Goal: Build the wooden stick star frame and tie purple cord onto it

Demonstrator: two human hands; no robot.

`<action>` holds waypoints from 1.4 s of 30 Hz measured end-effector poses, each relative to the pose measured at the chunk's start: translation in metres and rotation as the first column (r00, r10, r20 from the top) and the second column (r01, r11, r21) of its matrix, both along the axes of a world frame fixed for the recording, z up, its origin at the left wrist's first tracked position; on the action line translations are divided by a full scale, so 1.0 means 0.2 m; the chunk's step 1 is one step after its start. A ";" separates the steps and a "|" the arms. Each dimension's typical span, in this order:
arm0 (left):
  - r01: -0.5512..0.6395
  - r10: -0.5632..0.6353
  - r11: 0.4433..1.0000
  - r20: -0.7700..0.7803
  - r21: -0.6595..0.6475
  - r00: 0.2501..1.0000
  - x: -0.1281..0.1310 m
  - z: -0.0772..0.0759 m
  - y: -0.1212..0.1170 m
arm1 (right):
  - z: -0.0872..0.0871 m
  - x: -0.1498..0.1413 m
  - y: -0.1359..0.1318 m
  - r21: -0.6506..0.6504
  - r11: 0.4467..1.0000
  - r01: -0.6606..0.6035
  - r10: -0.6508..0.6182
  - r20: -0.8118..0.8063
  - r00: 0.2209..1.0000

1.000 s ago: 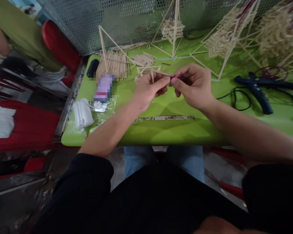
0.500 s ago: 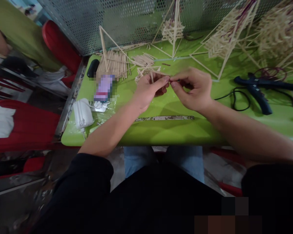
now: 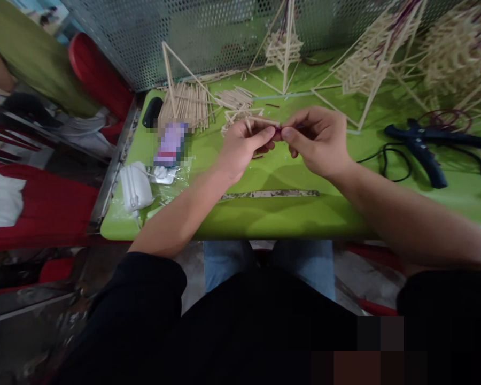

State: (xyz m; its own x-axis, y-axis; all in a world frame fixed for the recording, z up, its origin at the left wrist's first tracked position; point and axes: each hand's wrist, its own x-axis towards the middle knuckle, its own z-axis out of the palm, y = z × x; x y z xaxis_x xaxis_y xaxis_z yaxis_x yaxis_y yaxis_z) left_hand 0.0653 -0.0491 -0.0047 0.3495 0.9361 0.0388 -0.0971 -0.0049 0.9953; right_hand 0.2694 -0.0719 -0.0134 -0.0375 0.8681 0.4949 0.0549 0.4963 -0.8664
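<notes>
My left hand (image 3: 240, 148) is closed around a small piece made of thin wooden sticks (image 3: 266, 121), its thumb and fingers pinching near the right end. Between the two hands shows a short bit of dark red string (image 3: 278, 133). My right hand (image 3: 323, 140) pinches that string with thumb and forefinger, its fingertips almost touching the left thumb. Fingers hide most of the string and part of the sticks. Just behind the left hand lies a small stick frame (image 3: 229, 120), partly covered by it. Below both hands a flat speckled strip (image 3: 270, 194) lies on the green table (image 3: 288, 222).
Loose wooden sticks (image 3: 192, 107) lie in piles at the back left. A phone (image 3: 170, 145), a white charger (image 3: 136, 187) and clear plastic are at left. Stick-built lanterns (image 3: 369, 75) stand along the back. A dark blue glue gun (image 3: 420, 152) with its cord lies right.
My right hand has turned slightly and its fingers have shifted on the string, more of which now shows. The left hand stays almost in place.
</notes>
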 end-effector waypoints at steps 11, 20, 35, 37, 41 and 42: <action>-0.066 0.071 0.991 -0.039 0.115 0.997 0.01 -0.03 0.01 | 0.02 0.02 0.04 -0.094 0.990 -0.108 0.107 -0.010 0.994; -0.102 0.114 0.986 -0.089 0.131 0.990 0.01 0.00 -0.03 | -0.04 0.03 0.04 0.026 1.000 -0.013 0.009 0.138 0.990; -0.078 0.092 0.983 -0.076 0.168 0.993 0.01 0.00 -0.04 | 0.02 0.03 0.00 0.025 1.000 -0.001 -0.004 0.199 0.980; -0.078 0.092 0.984 -0.083 0.162 0.992 0.01 0.01 -0.04 | 0.01 0.04 0.01 0.006 1.000 -0.023 0.022 0.174 0.984; -0.082 0.094 0.987 -0.083 0.135 0.992 0.01 0.00 -0.03 | 0.01 0.04 0.01 -0.008 1.000 -0.030 0.030 0.170 0.985; -0.084 0.095 0.986 -0.075 0.142 0.993 0.01 -0.01 -0.02 | 0.01 0.03 0.01 -0.002 1.000 -0.022 0.022 0.183 0.983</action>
State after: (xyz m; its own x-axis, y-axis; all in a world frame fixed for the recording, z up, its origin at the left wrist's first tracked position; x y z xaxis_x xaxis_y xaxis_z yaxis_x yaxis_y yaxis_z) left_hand 0.0674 -0.0538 -0.0075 0.2716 0.9514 0.1450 -0.0091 -0.1481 0.9889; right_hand 0.2762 -0.0700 -0.0106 -0.1467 0.8661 0.4779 0.2015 0.4991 -0.8428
